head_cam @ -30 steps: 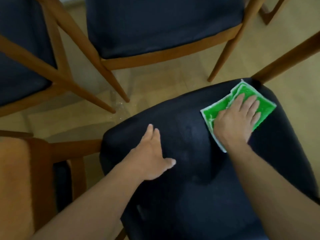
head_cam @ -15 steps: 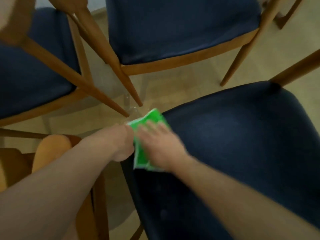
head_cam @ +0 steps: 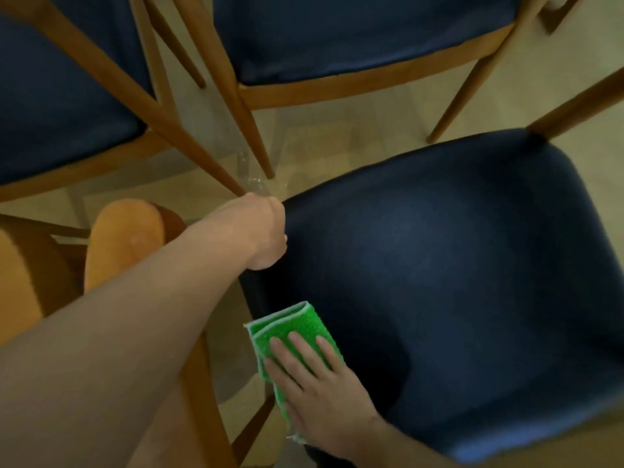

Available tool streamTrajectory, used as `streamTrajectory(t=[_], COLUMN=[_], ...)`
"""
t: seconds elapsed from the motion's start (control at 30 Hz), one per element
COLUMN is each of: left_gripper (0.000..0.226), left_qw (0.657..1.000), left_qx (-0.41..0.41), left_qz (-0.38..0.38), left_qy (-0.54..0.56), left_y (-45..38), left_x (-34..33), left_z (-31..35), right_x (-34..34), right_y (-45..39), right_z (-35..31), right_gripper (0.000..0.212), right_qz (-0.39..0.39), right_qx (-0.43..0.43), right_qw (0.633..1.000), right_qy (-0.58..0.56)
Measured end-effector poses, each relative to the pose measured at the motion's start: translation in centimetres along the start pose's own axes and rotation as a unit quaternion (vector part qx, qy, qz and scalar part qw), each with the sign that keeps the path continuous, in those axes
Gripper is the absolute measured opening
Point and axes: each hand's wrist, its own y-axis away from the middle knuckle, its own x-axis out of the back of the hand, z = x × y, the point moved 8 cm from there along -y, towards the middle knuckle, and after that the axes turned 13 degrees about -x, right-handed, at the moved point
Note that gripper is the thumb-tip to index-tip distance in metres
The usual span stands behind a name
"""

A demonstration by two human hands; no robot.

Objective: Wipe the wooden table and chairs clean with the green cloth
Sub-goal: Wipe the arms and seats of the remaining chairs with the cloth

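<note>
A wooden chair with a dark blue padded seat (head_cam: 456, 282) fills the right and middle of the view. My right hand (head_cam: 317, 393) lies flat on the folded green cloth (head_cam: 293, 329), pressing it onto the seat's near left edge. My left hand (head_cam: 266, 231) is curled over the seat's far left corner, its fingers hidden below the edge. No table is in view.
Two more blue-seated wooden chairs stand at the top centre (head_cam: 354, 38) and the top left (head_cam: 57, 106), their legs crossing the pale floor (head_cam: 337, 140). A rounded wooden chair part (head_cam: 121, 241) sits at the left, under my left forearm.
My right hand has slid the green cloth from the seat's far right corner across to its left side, then back toward me. My left hand went from flat on the seat to gripping its corner.
</note>
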Motion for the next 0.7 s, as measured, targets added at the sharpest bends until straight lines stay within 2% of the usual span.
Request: streamTrajectory(t=[0.07, 0.1, 0.17, 0.2, 0.27, 0.33, 0.37, 0.4, 0.47, 0.5, 0.57, 0.6, 0.63, 0.67, 0.7], left_gripper=[0.043, 0.043, 0.041, 0.040, 0.039, 0.037, 0.035, 0.033, 0.030, 0.029, 0.029, 0.029, 0.027, 0.025, 0.024], left_qw=[1.000, 1.000, 1.000, 1.000, 1.000, 0.999, 0.998, 0.996, 0.994, 0.993, 0.987, 0.979, 0.968, 0.957, 0.944], left_qx=[0.007, 0.008, 0.004, 0.003, -0.001, -0.003, -0.003, -0.004, -0.006, -0.012, -0.056, -0.086, -0.110, -0.119, -0.120], left_qz=[-0.004, -0.006, 0.000, 0.005, 0.019, 0.034, 0.046, 0.059, 0.075, 0.084, 0.135, 0.170, 0.198, 0.219, 0.235], left_qy=[0.002, 0.010, 0.019, 0.017, 0.021, 0.033, 0.044, 0.060, 0.082, 0.082, 0.073, 0.079, 0.104, 0.150, 0.200], left_y=[0.3, 0.4, 0.7, 0.8, 0.9, 1.3, 1.6, 1.9, 3.2, 4.1, 6.3, 7.8, 9.2, 10.5, 11.7], left_x=[-0.1, -0.2, -0.3, -0.4, -0.4, -0.3, -0.3, -0.2, -0.1, 0.0, 0.1, 0.1, 0.0, -0.3, -0.7], left_z=[0.3, 0.5, 0.9, 1.2, 1.7, 2.2, 2.5, 2.8, 3.4, 3.7, 5.1, 5.8, 6.4, 6.7, 6.8], right_x=[0.4, 1.1, 3.1, 4.3, 6.0, 5.3, 4.6, 3.5, 1.1, 0.4, 0.2, 0.3, 1.0, 1.9, 3.5], right_y=[0.2, -0.1, -0.6, -0.2, 1.6, 3.1, 3.3, 3.3, 4.0, 5.0, 6.2, 6.0, 5.4, 4.6, 3.9], right_z=[3.3, 6.5, 15.6, 20.4, 26.8, 26.4, 23.7, 19.9, 11.4, 8.3, 6.7, 7.2, 8.0, 8.9, 9.9], right_gripper=[0.070, 0.080, 0.090, 0.083, 0.068, 0.070, 0.073, 0.075, 0.077, 0.074, 0.069, 0.070, 0.072, 0.067, 0.052], right_qz=[-0.016, -0.004, 0.038, 0.076, 0.110, 0.123, 0.126, 0.122, 0.073, 0.052, 0.042, 0.040, 0.026, 0.013, 0.003], right_qx=[0.041, 0.015, -0.123, -0.203, -0.381, -0.513, -0.516, -0.473, -0.286, -0.187, -0.065, -0.050, -0.070, -0.121, -0.199], right_qw=[0.999, 0.999, 0.991, 0.975, 0.918, 0.846, 0.843, 0.869, 0.954, 0.980, 0.996, 0.997, 0.994, 0.985, 0.957], right_qy=[0.028, 0.036, 0.043, 0.050, -0.004, -0.080, -0.088, -0.081, -0.059, -0.047, -0.042, -0.050, -0.076, -0.125, -0.209])
